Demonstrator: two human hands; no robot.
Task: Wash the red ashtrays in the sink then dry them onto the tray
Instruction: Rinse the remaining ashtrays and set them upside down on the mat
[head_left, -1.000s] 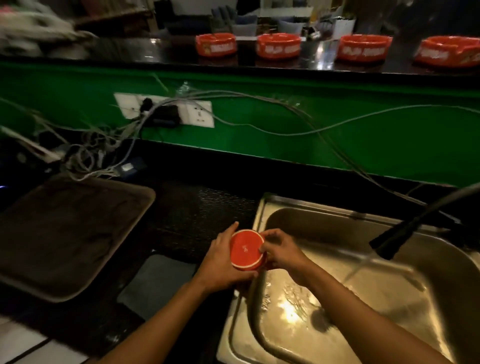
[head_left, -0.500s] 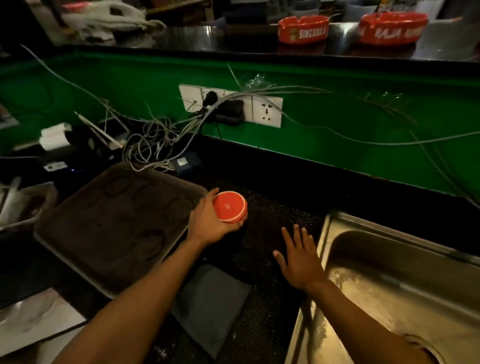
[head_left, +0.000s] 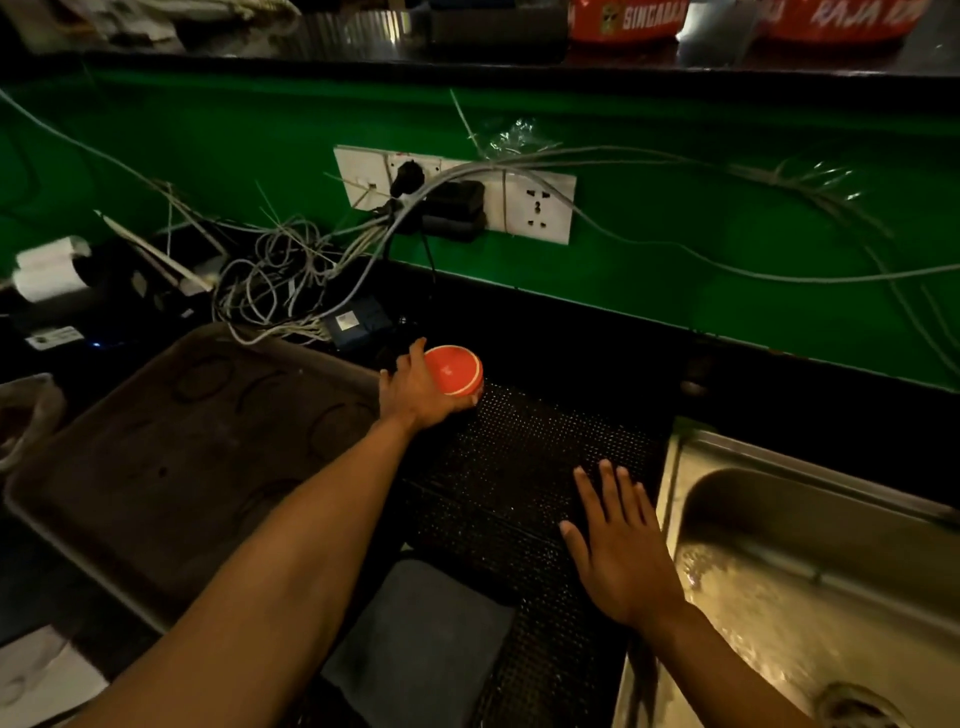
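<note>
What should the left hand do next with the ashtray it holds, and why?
Probably carry it a little further left and set it on the tray. The left hand grips the ashtray upside down over the black mat, just right of the tray's rim, while the right hand lies flat and open by the sink.

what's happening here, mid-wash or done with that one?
A person is working at a bar counter. The left hand grips a red ashtray, held base-up above the black dotted mat, right beside the brown tray; it is not on the tray yet. The right hand is open, fingers spread over the mat by the wet sink. More red ashtrays wait on the shelf above.
</note>
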